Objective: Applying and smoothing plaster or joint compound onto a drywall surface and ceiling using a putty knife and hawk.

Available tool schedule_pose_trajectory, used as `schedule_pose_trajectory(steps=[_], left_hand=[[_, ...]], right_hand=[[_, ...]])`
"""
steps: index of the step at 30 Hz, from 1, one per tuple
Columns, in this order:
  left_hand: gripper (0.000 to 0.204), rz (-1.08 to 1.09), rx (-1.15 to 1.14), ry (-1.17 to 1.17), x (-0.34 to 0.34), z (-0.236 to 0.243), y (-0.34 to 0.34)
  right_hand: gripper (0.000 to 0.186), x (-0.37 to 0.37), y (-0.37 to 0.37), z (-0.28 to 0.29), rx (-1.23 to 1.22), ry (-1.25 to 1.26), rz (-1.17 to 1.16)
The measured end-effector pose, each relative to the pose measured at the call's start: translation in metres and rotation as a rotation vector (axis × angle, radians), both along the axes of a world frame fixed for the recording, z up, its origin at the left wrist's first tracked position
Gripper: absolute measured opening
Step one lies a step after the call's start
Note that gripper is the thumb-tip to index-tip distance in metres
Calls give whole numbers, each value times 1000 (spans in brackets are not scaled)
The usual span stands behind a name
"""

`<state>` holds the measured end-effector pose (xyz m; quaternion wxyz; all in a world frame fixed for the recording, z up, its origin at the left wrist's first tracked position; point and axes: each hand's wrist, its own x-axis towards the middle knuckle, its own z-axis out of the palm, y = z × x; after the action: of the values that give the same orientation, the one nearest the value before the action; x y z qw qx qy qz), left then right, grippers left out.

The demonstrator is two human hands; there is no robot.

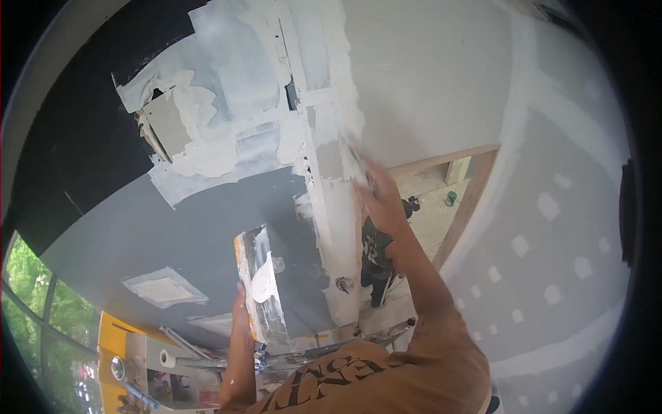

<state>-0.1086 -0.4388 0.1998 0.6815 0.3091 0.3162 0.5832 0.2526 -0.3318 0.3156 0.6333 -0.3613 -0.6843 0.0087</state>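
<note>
My left hand (240, 314) is closed around a wide drywall knife (279, 310), its long metal blade smeared and tilted upright. A lump of white joint compound (263, 283) lies on that blade. Raised higher, my right hand (378, 193) grips a putty knife (356, 157), blurred by motion, at the wall joint beside the doorway. Its blade seems to touch the wall, though the contact is hard to make out. White compound (238, 69) covers a broad patch of the wall, with a narrow dark gap (292, 96) left of the putty knife.
A wood-framed doorway (476, 186) opens to the right; a person in a dark shirt (376, 252) is inside it. A cutout with loose board (165, 127) breaks the wall at upper left. Below are cluttered shelves (172, 379) and a roll (167, 358); windows (69, 317) stand at left.
</note>
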Motion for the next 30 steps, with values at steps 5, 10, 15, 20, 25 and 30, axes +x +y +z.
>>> schedule_pose_trajectory(steps=[5, 10, 15, 20, 25, 30], left_hand=[[62, 49, 32, -50, -10, -21, -9], [63, 139, -30, -75, -31, -58, -21], [63, 223, -56, -76, -45, -75, -39], [64, 253, -96, -8, -53, -78, -41], [62, 203, -77, -17, -55, -83, -35], [61, 242, -143, -41, -38, -63, -31]], right_hand=[[64, -40, 115, 105, 172, -194, -460], [69, -51, 166, 94, 102, -252, -537], [72, -56, 132, 55, -39, -311, -514], [71, -41, 135, 122, 268, -263, -610], [70, -47, 164, 139, 232, -247, -566], [72, -56, 150, 63, 4, -291, -555]])
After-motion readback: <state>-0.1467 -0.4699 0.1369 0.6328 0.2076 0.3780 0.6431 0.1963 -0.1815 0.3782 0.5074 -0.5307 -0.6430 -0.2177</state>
